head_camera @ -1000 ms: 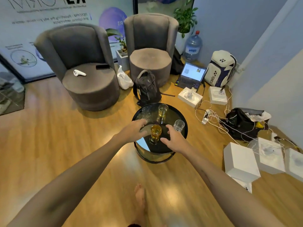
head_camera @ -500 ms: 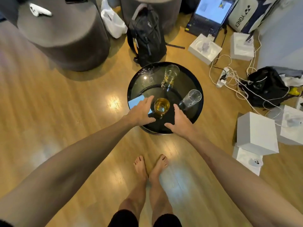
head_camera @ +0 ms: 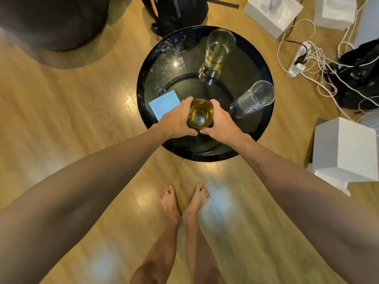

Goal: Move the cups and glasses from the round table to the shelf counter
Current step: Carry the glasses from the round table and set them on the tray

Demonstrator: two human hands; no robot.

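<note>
A wooden floor [head_camera: 67, 111] fills the frame, seen from above, with a round black glass table [head_camera: 143, 78] in the upper centre. Near the table's lower edge, an amber-filled glass [head_camera: 200, 114] is held between both hands, its mouth turned straight up at the camera so that its long axis runs vertically. The left hand [head_camera: 176, 121] is curled round the glass's left side and the right hand [head_camera: 221, 120] round its right side, the fingers wrapped over the far rim and the thumbs nearly meeting at the near side. Whether the glass rests on the tabletop or is raised off it cannot be told.

Toward the top of the table a second glass [head_camera: 218, 52] with a little amber liquid is seen upright, its mouth leaning toward the frame's top. At the table's right edge a clear glass [head_camera: 253, 101] is seen upright as well, its mouth leaning to the upper right. A pale blue square [head_camera: 165, 104] is seen on the glass top just left of the left hand.

A dark backpack [head_camera: 176, 11] lies at the top, and white boxes [head_camera: 342, 148] and tangled cables [head_camera: 315, 58] occupy the right side.
</note>
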